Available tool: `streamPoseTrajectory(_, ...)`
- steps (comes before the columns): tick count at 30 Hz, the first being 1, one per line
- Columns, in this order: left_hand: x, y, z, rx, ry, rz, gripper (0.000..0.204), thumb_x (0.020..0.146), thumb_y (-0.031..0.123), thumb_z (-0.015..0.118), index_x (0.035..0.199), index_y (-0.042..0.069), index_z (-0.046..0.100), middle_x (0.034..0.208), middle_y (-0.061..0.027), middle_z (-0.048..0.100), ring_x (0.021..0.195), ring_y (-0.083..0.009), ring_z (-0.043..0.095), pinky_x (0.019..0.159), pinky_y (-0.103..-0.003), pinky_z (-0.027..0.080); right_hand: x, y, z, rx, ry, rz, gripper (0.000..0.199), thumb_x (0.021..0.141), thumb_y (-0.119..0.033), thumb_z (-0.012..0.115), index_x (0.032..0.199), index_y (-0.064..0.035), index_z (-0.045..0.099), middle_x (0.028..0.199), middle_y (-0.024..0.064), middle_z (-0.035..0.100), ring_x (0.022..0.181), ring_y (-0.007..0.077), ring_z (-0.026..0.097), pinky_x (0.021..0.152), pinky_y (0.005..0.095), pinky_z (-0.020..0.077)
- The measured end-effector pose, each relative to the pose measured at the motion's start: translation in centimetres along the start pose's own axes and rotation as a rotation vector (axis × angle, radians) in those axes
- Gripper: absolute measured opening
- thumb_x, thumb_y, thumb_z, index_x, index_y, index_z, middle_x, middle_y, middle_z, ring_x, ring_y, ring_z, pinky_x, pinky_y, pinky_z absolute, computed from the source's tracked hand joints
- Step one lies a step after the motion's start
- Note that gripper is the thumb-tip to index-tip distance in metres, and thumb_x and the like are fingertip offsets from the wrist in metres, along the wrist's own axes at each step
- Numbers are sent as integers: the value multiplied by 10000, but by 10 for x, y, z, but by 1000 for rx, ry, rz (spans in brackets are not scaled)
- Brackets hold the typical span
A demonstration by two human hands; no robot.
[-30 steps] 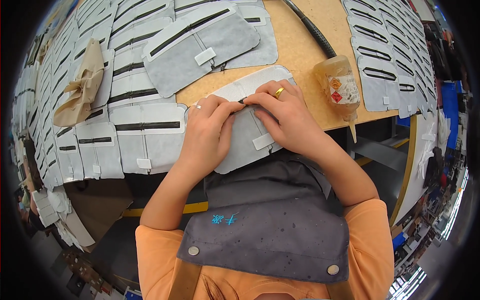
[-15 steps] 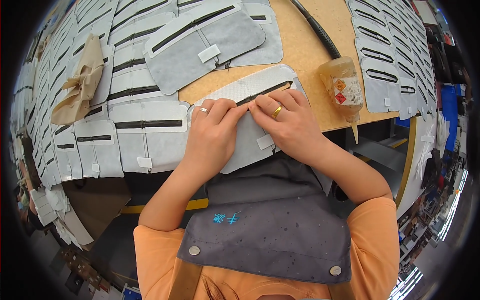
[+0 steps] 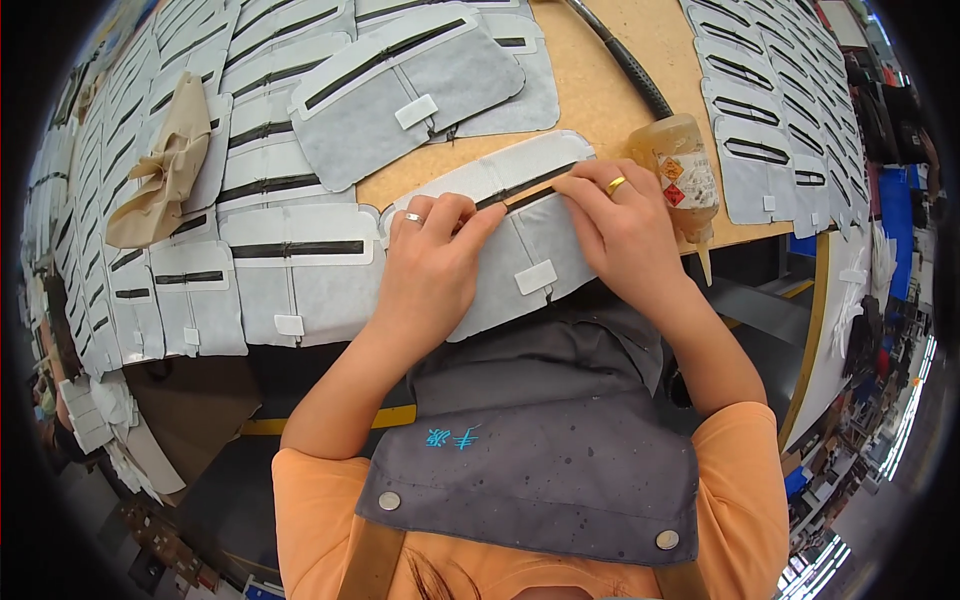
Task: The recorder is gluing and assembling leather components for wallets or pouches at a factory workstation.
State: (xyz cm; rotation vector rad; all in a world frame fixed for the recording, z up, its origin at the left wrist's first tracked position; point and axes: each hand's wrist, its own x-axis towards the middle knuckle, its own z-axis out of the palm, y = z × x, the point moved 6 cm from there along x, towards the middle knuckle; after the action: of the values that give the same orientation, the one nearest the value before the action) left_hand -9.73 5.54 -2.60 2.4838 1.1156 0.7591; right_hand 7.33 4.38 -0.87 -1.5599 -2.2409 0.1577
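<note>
A grey fabric panel (image 3: 540, 240) with a white backing strip and a black-edged slot lies at the table's front edge, slightly tilted. A small white tab (image 3: 535, 278) sits below its slot. My left hand (image 3: 430, 262), a ring on one finger, presses thumb and fingertips together on the black edge at the slot's left part. At the slot's right end, my right hand (image 3: 632, 228) pinches the lower black edge between bent fingers and thumb. Between the hands the slot gapes a little, and tan tabletop shows through.
More grey slotted panels (image 3: 295, 240) overlap in rows at left, with a crumpled tan cloth (image 3: 165, 170) on them. A loose panel (image 3: 410, 75) lies beyond. Close to my right hand is an amber glue bottle (image 3: 690, 180) with its nozzle toward me. Other panels (image 3: 750, 150) cover the right side.
My right hand has slid right and away from my left hand, along the slot to its right end. The slot between them has come into view. My left hand has barely moved.
</note>
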Motion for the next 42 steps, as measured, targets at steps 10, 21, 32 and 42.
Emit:
streamPoseTrajectory(10,-12,-10,-16,-45,-83,-166,255,832,-14,619,1076,57,637,962,-80,560,888,-263,526,795,-368,379,13,-36,25,269,-18,-79,224,812,-52,610,1033,-81,633,1046,30,610,1022,226,546,904,390,391)
streamPoseTrajectory(21,-41,-14,-34,100,-25,-154,226,843,15,634,1065,61,635,973,-77,554,900,-254,520,790,-362,370,9,-67,30,-45,20,-341,223,803,-112,568,1009,-134,650,954,-44,590,1015,140,545,1077,427,275)
streamPoseTrajectory(32,-35,-3,-25,72,-39,-56,270,782,-29,619,1032,72,622,1062,-61,595,989,-264,543,862,-370,358,89,53,-56,-228,205,-93,194,857,-111,601,1034,-44,643,1009,79,645,981,290,591,903,371,461)
streamPoseTrajectory(42,-20,22,2,3,-36,111,280,794,-5,628,1072,28,625,1195,-93,595,1115,-275,565,911,-380,404,109,174,-6,-257,-253,372,259,890,-194,531,1087,-39,597,1086,176,635,982,344,632,834,441,503)
